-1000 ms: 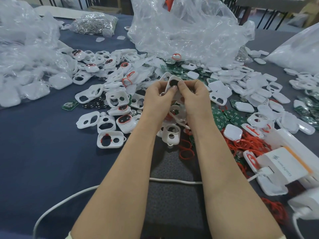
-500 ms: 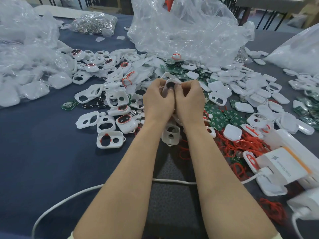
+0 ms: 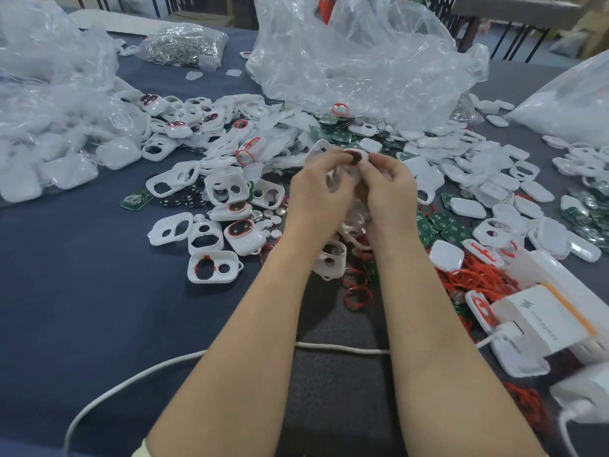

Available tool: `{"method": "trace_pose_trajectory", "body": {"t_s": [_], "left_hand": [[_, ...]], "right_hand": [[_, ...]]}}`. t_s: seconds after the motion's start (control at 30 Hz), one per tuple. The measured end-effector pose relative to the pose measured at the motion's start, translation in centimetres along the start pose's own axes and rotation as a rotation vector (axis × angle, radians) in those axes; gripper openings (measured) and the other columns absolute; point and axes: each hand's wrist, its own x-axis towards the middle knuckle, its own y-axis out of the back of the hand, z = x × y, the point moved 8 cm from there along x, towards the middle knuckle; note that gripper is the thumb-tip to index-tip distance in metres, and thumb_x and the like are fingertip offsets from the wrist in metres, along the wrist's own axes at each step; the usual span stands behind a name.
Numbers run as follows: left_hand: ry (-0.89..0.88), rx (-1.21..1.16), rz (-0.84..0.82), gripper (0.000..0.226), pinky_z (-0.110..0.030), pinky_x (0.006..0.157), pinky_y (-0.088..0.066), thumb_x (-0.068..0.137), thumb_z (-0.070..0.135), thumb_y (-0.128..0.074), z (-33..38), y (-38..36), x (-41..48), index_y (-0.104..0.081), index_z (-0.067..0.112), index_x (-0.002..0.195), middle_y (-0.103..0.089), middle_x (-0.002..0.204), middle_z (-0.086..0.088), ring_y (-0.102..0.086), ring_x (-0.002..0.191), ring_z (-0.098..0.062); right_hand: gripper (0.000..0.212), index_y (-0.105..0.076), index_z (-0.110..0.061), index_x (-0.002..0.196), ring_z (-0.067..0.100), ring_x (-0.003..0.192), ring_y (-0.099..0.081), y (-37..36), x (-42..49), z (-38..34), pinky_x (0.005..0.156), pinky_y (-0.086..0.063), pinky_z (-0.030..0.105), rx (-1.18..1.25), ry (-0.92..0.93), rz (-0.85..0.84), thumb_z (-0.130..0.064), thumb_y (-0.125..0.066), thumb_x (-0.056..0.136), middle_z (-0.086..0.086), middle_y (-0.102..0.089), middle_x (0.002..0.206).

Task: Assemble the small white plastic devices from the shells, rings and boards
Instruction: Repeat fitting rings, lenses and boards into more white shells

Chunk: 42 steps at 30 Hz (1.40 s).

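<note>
Above the middle of the table, my left hand [image 3: 319, 189] and my right hand [image 3: 389, 189] together pinch one small white shell [image 3: 355, 157] at their fingertips. A red ring and a dark opening show in its face. Loose white shells [image 3: 212, 267] lie to the left of my arms. Green boards [image 3: 438, 225] and red rings [image 3: 357, 293] are scattered to the right and below my hands. A shell with a red ring fitted [image 3: 242, 235] lies at left centre.
Clear plastic bags [image 3: 362, 61] of parts rise at the back, left and right. A white charger box [image 3: 543, 321] sits at the right edge. A white cable [image 3: 342, 348] runs across the dark cloth [image 3: 82, 291] under my forearms. Small coin cells [image 3: 273, 222] lie near the shells.
My hands have parted a little at the fingertips and the shell has turned, so its face with the red ring now shows. Both hands have drifted slightly right.
</note>
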Motion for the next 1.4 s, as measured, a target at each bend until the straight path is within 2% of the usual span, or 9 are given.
{"method": "trace_pose_trajectory", "body": {"t_s": [0.17, 0.4, 0.6, 0.67, 0.77, 0.83, 0.97, 1.2, 1.4], "left_hand": [[0.124, -0.1, 0.099, 0.023, -0.034, 0.092, -0.052, 0.096, 0.004, -0.049, -1.2, 1.4, 0.3, -0.067, 0.014, 0.106, -0.068, 0.101, 0.003, -0.065, 0.099, -0.017], [0.146, -0.139, 0.154, 0.017, -0.019, 0.088, -0.049, 0.095, 0.013, -0.057, -1.6, 1.9, 0.4, -0.064, 0.012, 0.111, -0.063, 0.097, 0.011, -0.061, 0.096, -0.008], [0.225, -0.267, 0.122, 0.009, -0.032, 0.086, -0.054, 0.094, 0.009, -0.058, -2.5, 1.7, 0.4, -0.06, 0.016, 0.101, -0.066, 0.091, -0.001, -0.065, 0.094, -0.02], [0.242, -0.286, 0.125, 0.009, -0.029, 0.082, -0.054, 0.094, 0.01, -0.058, -2.6, 1.8, 0.4, -0.059, 0.016, 0.1, -0.065, 0.089, 0.0, -0.065, 0.088, -0.018], [0.308, -0.379, 0.117, 0.009, -0.023, 0.075, -0.053, 0.094, 0.011, -0.059, -2.8, 1.7, 0.2, -0.06, 0.019, 0.096, -0.065, 0.086, 0.002, -0.063, 0.078, -0.01], [0.367, -0.488, 0.096, 0.009, -0.032, 0.084, -0.055, 0.094, 0.011, -0.06, -3.1, 1.4, 0.1, -0.062, 0.019, 0.096, -0.067, 0.093, -0.004, -0.064, 0.086, -0.016], [0.409, -0.592, 0.063, 0.01, -0.046, 0.094, -0.053, 0.093, 0.01, -0.06, -3.2, 1.0, 0.0, -0.064, 0.015, 0.1, -0.068, 0.107, -0.015, -0.066, 0.095, -0.026], [0.443, -0.614, 0.054, 0.013, -0.046, 0.098, -0.051, 0.094, 0.007, -0.058, -3.7, 0.7, 0.1, -0.065, 0.015, 0.1, -0.069, 0.112, -0.016, -0.064, 0.108, -0.033], [0.497, -0.698, 0.057, 0.014, -0.03, 0.077, -0.056, 0.097, 0.003, -0.051, -4.2, 0.3, 0.2, -0.062, 0.012, 0.102, -0.068, 0.102, -0.011, -0.066, 0.084, -0.017]], "right_hand": [[0.012, -0.059, -0.018, 0.089, 0.013, 0.078, -0.065, -0.5, -0.2, -0.3, 0.07, -0.055, 0.023, -0.009, 0.04, -0.066, -0.006, -0.063, 0.09, 0.002, -0.067, 0.088], [0.013, -0.062, -0.016, 0.087, 0.017, 0.077, -0.063, -1.2, -0.3, -0.2, 0.075, -0.053, 0.031, 0.028, 0.015, -0.154, -0.004, -0.061, 0.091, 0.004, -0.067, 0.085], [0.01, -0.065, -0.014, 0.085, 0.013, 0.07, -0.065, -1.7, -0.6, -0.1, 0.067, -0.055, 0.025, 0.088, -0.011, -0.208, -0.006, -0.062, 0.09, 0.006, -0.068, 0.082], [0.007, -0.066, -0.016, 0.086, 0.016, 0.076, -0.064, -1.7, -0.6, -0.1, 0.071, -0.056, 0.029, 0.03, 0.027, -0.203, -0.009, -0.067, 0.087, 0.006, -0.068, 0.084], [0.007, -0.065, -0.016, 0.089, 0.016, 0.076, -0.065, -1.6, -0.6, -0.1, 0.059, -0.054, 0.025, 0.002, 0.037, -0.201, -0.009, -0.068, 0.086, 0.007, -0.067, 0.089], [0.009, -0.063, -0.014, 0.091, 0.014, 0.07, -0.066, -1.8, -0.6, 0.0, 0.052, -0.053, 0.023, 0.062, -0.002, -0.225, -0.007, -0.066, 0.087, 0.008, -0.067, 0.088], [0.01, -0.063, -0.011, 0.091, 0.012, 0.068, -0.066, -2.1, -0.6, 0.0, 0.062, -0.054, 0.023, 0.154, -0.04, -0.254, -0.001, -0.061, 0.088, 0.005, -0.068, 0.081], [0.009, -0.065, -0.012, 0.089, 0.01, 0.064, -0.064, -2.0, -0.7, 0.1, 0.06, -0.053, 0.022, 0.074, -0.04, -0.23, -0.004, -0.062, 0.088, 0.003, -0.067, 0.077], [0.01, -0.066, -0.01, 0.083, 0.015, 0.067, -0.066, -2.4, -0.8, 0.3, 0.064, -0.055, 0.025, 0.238, -0.117, -0.287, -0.001, -0.063, 0.085, 0.003, -0.071, 0.074]]}}
